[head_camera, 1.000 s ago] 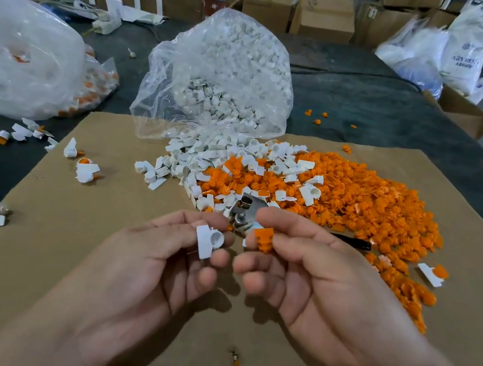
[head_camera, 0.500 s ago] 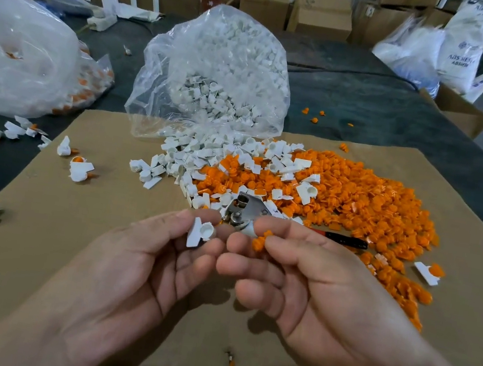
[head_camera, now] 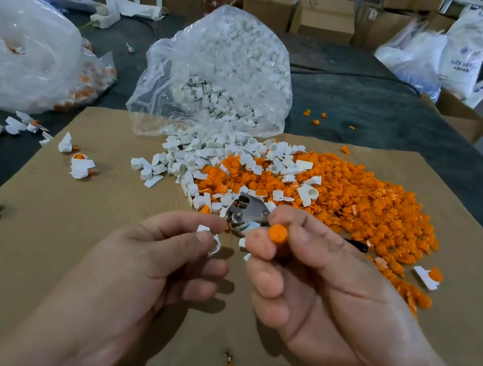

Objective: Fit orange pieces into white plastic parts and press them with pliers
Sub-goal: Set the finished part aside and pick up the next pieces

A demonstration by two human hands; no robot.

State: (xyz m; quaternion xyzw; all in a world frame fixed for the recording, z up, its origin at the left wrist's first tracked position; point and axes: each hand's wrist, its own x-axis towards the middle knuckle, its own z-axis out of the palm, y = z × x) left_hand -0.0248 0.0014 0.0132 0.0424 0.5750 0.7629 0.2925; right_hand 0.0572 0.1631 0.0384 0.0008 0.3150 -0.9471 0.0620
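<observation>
Closest to the camera, above a brown cardboard sheet [head_camera: 51, 248], two hands are held close together. The left hand [head_camera: 155, 267] pinches a small white part [head_camera: 210, 241] between thumb and forefinger, its other fingers curled loosely beneath. The right hand [head_camera: 330, 293] pinches a round orange piece [head_camera: 277, 233] between thumb tip and forefinger, the remaining fingers bent inward. The orange piece is just beside the white part, with a small gap between them.

Just beyond the fingertips the pliers [head_camera: 247, 212] lie on the cardboard. Their metal head is at the edge of the heaps and their black handle pokes out past the right hand. Whether any finger touches them cannot be told.

Behind the pliers spreads a wide heap of orange pieces [head_camera: 355, 206], with a smaller heap of white parts [head_camera: 203, 158] overlapping its left side. One joined white-and-orange piece [head_camera: 427, 275] lies at the right edge of the orange heap. Several more joined pieces [head_camera: 81, 165] are scattered to the left, on the cardboard and on the dark table [head_camera: 400, 118].

Farther back, a clear bag [head_camera: 226, 64] full of white parts stands open at the head of the white heap. A bigger clear bag [head_camera: 19, 49] sits at far left. Cardboard boxes [head_camera: 321, 16] and white sacks [head_camera: 462, 59] line the background.
</observation>
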